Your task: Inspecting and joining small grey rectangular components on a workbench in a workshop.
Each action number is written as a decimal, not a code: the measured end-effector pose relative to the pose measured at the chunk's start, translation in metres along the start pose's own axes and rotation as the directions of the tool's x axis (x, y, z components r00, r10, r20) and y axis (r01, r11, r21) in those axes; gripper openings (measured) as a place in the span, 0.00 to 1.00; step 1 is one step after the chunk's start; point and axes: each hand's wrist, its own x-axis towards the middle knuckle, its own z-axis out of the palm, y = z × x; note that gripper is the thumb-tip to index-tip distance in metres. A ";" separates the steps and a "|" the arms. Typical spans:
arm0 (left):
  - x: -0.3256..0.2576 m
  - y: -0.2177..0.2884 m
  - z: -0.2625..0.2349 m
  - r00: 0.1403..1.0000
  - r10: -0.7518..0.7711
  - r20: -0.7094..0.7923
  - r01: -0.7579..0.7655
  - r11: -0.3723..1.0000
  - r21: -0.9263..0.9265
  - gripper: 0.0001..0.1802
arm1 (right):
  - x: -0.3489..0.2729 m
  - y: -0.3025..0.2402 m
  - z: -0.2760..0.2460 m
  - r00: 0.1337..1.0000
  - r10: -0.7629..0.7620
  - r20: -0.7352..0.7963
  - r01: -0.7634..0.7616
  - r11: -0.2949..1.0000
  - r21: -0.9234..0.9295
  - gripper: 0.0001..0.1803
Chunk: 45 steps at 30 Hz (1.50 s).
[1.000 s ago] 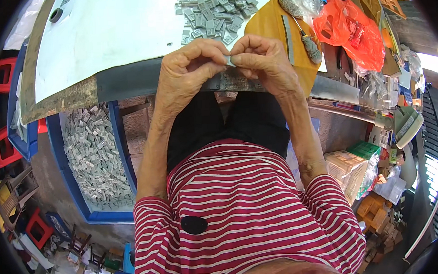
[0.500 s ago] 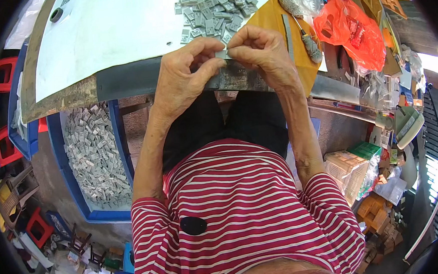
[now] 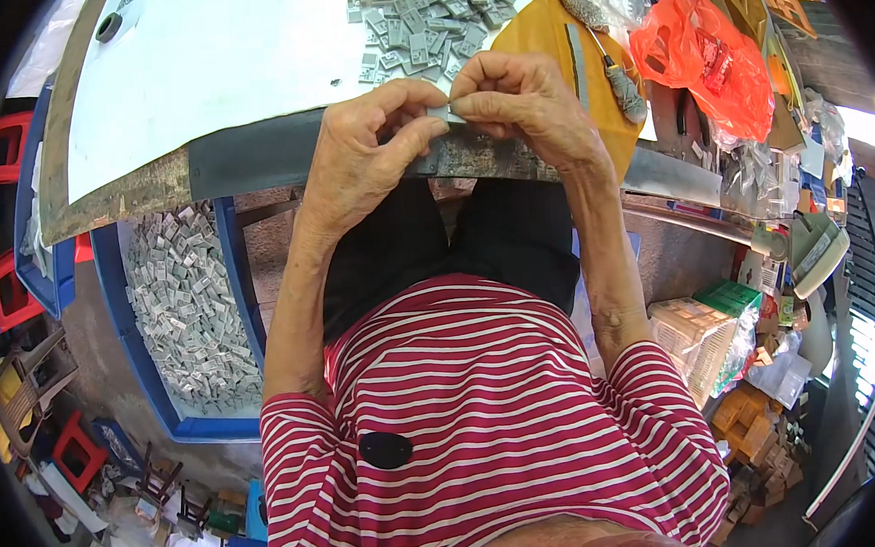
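Cluttered workshop floor surrounds the surface (image 3: 141, 181), which is covered by a white sheet (image 3: 205, 77). At its near edge, the left hand (image 3: 374, 142) grips a small grey piece (image 3: 439, 113) between thumb and forefinger, and the right hand (image 3: 537, 97) has its fingers closed on the right end. Just beyond lies a loose heap of similar pieces (image 3: 417, 24); many more grey parts (image 3: 189, 299) fill a blue tray (image 3: 212, 430) below, on the left. Work looks well short of complete, with this one piece in hand; which batch is finished, I cannot tell. Printing shows on the red plastic bag (image 3: 690, 52), but any markings on the pieces are too small to read.
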 end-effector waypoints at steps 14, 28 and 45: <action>0.002 -0.005 0.000 0.986 -0.002 -0.165 -0.004 0.999 -0.033 0.10 | 0.001 0.004 0.015 0.990 -0.031 -0.138 0.066 0.965 0.253 0.07; 0.009 0.007 -0.022 0.957 0.263 -0.124 -0.181 0.872 0.454 0.10 | 0.018 -0.001 0.034 0.972 -0.138 -0.190 0.132 0.990 -0.045 0.09; 0.125 -0.037 -0.148 0.915 0.262 -0.308 -0.011 0.778 0.628 0.10 | -0.020 -0.021 0.026 0.950 -0.148 -0.276 0.148 0.989 -0.020 0.13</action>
